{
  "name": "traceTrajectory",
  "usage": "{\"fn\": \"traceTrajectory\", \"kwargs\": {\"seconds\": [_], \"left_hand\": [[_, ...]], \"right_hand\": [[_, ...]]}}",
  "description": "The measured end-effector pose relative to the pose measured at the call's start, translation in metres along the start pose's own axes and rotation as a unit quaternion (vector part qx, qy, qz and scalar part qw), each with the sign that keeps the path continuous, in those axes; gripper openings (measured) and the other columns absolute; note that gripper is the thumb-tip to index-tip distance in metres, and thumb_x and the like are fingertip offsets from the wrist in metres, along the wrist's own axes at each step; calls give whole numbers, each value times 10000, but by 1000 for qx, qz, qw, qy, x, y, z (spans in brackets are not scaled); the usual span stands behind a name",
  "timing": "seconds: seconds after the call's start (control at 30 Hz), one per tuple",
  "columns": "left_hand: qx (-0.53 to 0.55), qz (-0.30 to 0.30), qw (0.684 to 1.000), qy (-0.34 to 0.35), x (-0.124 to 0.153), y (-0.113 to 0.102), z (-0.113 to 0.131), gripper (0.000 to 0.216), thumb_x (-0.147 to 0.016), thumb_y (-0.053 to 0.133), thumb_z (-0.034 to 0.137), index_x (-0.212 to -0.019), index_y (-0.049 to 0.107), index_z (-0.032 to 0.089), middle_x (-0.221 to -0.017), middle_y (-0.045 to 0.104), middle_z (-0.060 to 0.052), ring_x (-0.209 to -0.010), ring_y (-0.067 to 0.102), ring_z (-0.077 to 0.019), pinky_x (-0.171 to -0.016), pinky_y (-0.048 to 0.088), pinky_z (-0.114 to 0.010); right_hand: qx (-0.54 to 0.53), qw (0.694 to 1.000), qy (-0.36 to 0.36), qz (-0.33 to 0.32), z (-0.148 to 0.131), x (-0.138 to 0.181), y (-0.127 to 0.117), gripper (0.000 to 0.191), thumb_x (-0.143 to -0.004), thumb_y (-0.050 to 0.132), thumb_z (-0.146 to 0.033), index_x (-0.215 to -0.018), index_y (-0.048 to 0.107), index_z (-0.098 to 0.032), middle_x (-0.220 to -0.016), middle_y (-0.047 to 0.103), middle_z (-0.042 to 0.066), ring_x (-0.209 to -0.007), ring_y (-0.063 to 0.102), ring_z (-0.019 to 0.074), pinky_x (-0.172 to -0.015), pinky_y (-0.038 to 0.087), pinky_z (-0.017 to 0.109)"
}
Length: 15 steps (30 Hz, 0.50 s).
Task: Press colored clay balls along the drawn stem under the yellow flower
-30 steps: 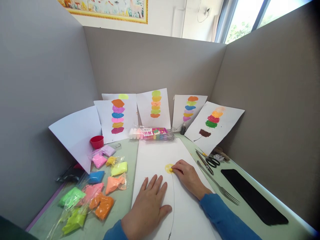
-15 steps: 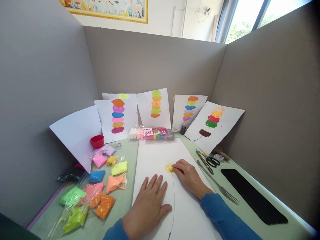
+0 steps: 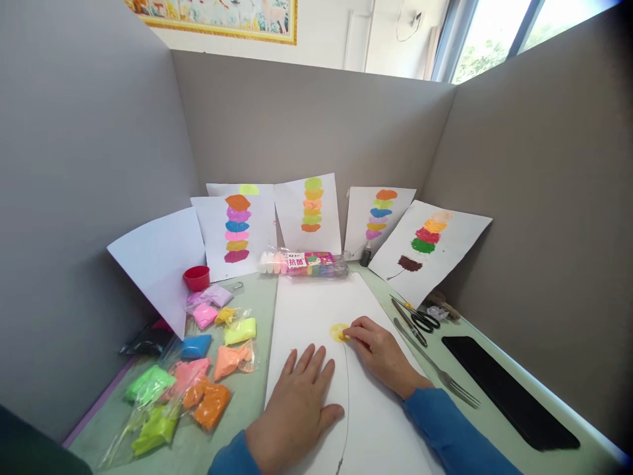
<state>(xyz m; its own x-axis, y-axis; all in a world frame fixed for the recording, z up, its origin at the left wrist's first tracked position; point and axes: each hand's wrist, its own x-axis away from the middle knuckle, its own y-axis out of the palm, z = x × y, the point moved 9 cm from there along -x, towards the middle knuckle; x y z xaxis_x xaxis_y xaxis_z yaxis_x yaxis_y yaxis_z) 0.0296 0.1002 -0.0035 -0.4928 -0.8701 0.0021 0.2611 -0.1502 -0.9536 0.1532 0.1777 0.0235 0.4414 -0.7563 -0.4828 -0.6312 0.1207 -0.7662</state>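
A long sheet of white paper (image 3: 311,300) lies before me, with a thin dark line (image 3: 348,389) running down it. My left hand (image 3: 301,402) rests flat on the paper, fingers spread, to the left of that line. With fingertips pinched together, my right hand (image 3: 378,349) presses a small lump of yellow clay (image 3: 342,336) on the sheet. Around the lump is a thin pale yellow smear (image 3: 336,328) at the top end of the line. My right fingertips partly cover the lump.
Bags of coloured clay (image 3: 210,404) and a red cup (image 3: 196,278) sit at left. A packaged clay set (image 3: 311,264) lies at the back, before propped cards (image 3: 237,224). To the right are a fork (image 3: 452,382), scissors (image 3: 422,320) and a black slab (image 3: 509,389). Grey panels (image 3: 306,125) enclose the table.
My right fingertips have shifted slightly over the yellow lump, which now looks more smeared under them. My left hand stays in place. The whole view has moved a little.
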Motion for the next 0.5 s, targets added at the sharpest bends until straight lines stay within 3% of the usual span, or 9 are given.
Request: {"fn": "traceTrajectory", "kwargs": {"seconds": [0.2,0.3,0.4,0.5], "left_hand": [[1,12,1000,7,3,-3,3,654,-897,294,583,-1418,314,187,-1513,219,-117,-1396,124,-305,-1126,113,-538],[13,20,1000,13,6,-6,5,682,-891,275,606,-1413,318,170,-1505,245,-135,-1394,138,-309,-1123,115,-541],[25,42,999,21,8,-10,7,680,-887,293,608,-1393,346,157,-1488,286,-152,-1386,173,-315,-1114,136,-548],[22,89,995,22,7,-20,7,560,-874,428,540,-1302,460,179,-1414,418,-127,-1326,320,-285,-1095,237,-497]], "right_hand": [[38,999,24,21,9,2,-2,297,-863,423,-158,-1024,658,-242,-990,609,30,-845,605,158,-739,473,276],[67,997,39,-8,19,3,6,313,-849,408,-167,-1017,655,-259,-979,616,15,-811,612,162,-688,472,284],[49,996,66,43,31,4,2,338,-861,377,-193,-1111,601,-234,-1021,617,25,-866,615,164,-730,476,287],[49,991,103,68,42,5,3,314,-876,376,-265,-1090,602,-226,-1003,633,27,-847,618,174,-723,478,299]]}}
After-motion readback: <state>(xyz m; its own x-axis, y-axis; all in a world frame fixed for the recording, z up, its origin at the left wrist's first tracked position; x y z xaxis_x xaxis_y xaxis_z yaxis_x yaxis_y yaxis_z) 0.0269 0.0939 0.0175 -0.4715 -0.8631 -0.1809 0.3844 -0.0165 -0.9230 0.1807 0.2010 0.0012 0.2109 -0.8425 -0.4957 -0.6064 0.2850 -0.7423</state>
